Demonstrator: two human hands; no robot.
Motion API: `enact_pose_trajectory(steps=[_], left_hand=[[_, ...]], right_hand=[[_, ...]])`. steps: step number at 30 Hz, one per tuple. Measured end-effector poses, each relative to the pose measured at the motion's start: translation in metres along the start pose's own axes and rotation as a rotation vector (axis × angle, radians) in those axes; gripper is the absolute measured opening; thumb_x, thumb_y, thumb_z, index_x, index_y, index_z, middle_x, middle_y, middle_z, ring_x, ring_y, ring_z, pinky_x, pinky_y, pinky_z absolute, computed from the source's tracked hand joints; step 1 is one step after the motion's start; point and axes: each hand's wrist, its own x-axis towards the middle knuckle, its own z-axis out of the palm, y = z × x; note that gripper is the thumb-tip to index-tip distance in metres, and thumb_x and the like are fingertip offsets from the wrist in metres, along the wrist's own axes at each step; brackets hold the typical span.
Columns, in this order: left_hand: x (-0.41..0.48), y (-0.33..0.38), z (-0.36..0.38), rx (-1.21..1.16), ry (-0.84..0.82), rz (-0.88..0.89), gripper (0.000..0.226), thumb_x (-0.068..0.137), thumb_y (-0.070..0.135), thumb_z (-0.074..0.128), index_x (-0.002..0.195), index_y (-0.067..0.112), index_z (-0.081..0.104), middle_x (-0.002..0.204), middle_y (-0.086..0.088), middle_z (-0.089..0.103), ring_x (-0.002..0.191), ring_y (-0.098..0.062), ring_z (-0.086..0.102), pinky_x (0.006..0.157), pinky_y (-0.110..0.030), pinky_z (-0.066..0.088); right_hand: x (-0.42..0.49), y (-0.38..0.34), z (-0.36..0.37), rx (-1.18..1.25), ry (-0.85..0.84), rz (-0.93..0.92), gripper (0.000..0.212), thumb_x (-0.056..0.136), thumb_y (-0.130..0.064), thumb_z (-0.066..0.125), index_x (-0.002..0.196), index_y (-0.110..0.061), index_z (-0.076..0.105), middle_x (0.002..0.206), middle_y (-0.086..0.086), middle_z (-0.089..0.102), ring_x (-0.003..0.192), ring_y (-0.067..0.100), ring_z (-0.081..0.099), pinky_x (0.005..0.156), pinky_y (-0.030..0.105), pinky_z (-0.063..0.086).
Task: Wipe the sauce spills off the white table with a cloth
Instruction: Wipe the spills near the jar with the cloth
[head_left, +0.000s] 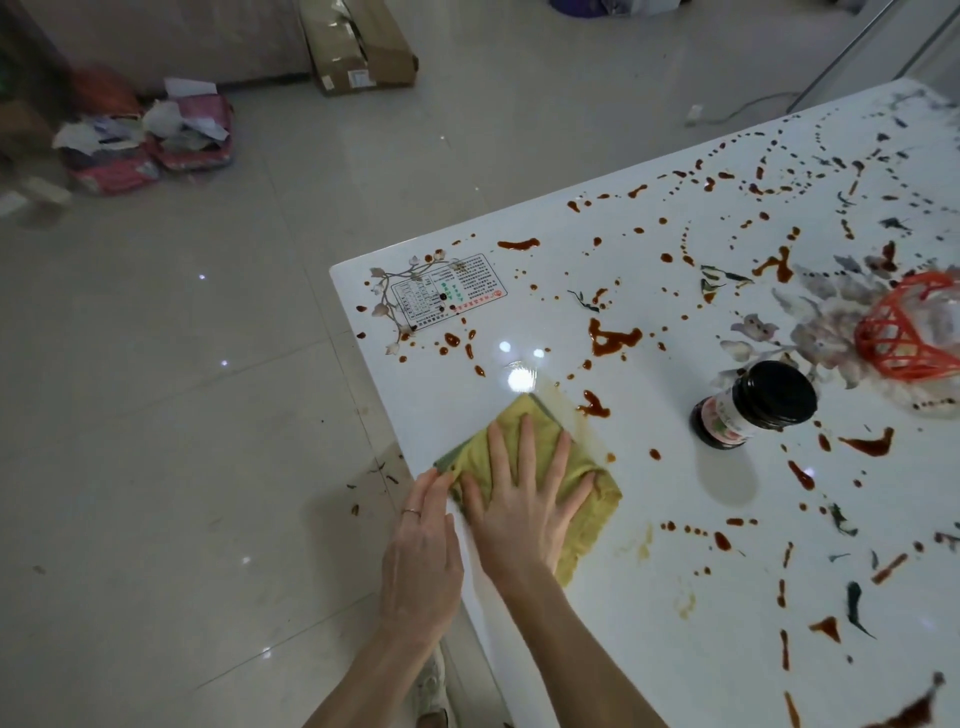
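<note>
Yellow-green terry cloth lies lower ctr of frame, nr left edge of glossy white table. Right hand pressed flat on it, fingers spread. Left hand just beside, straight fingertips touching cloth's left corner. Brown sauce spills above & right.

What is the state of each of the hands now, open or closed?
Left hand: open, fingers straight at the table edge, by the cloth corner.
Right hand: open, pressing flat on the cloth.
</note>
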Motion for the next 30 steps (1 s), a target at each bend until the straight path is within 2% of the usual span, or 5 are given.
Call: enact_pose_trajectory(steps=[7,14,18,21,30], left_hand=[[0.008,0.019,0.011,0.047,-0.032,0.114,0.044,0.096,0.005,0.043,0.139,0.010,0.042,0.143,-0.009,0.044,0.130,-0.022,0.045,0.104,-0.033,0.043],[0.009,0.020,0.022,0.025,-0.101,0.235,0.051,0.098,0.030,0.020,0.144,0.014,0.036,0.148,-0.002,0.038,0.137,-0.016,0.036,0.106,-0.042,0.042],[0.021,0.019,0.028,0.064,-0.113,0.258,0.047,0.098,0.022,0.028,0.143,0.013,0.037,0.148,-0.004,0.038,0.137,-0.019,0.035,0.106,-0.046,0.041],[0.027,0.021,0.026,0.131,-0.166,0.272,0.049,0.098,0.015,0.036,0.146,0.014,0.030,0.153,-0.003,0.030,0.142,-0.019,0.025,0.111,-0.044,0.033],[0.046,0.036,0.033,0.247,-0.294,0.278,0.075,0.089,0.057,0.009,0.149,0.012,0.018,0.157,-0.008,0.016,0.143,-0.023,0.021,0.112,-0.048,0.026]], right_hand=[[0.036,0.027,-0.023,-0.033,-0.061,0.031,0.073,0.080,-0.068,-0.019,0.148,-0.044,-0.026,0.161,-0.007,-0.030,0.143,0.034,-0.037,0.110,0.069,-0.017],[-0.007,0.031,-0.004,-0.049,0.000,0.016,0.068,0.095,-0.061,0.012,0.157,-0.036,0.006,0.167,0.001,0.009,0.152,0.040,0.000,0.113,0.072,-0.001],[0.025,0.041,-0.017,-0.051,-0.012,0.004,0.067,0.090,-0.064,-0.007,0.154,-0.042,-0.012,0.165,-0.006,-0.016,0.149,0.035,-0.024,0.112,0.069,-0.013],[0.052,0.045,-0.029,-0.018,-0.014,0.073,0.061,0.098,-0.063,0.000,0.154,-0.043,-0.013,0.164,-0.008,-0.021,0.148,0.033,-0.027,0.113,0.069,-0.012],[0.021,0.051,-0.025,-0.085,-0.061,0.092,0.067,0.099,-0.063,0.013,0.153,-0.040,-0.020,0.163,-0.003,-0.026,0.146,0.039,-0.029,0.111,0.071,-0.013]])
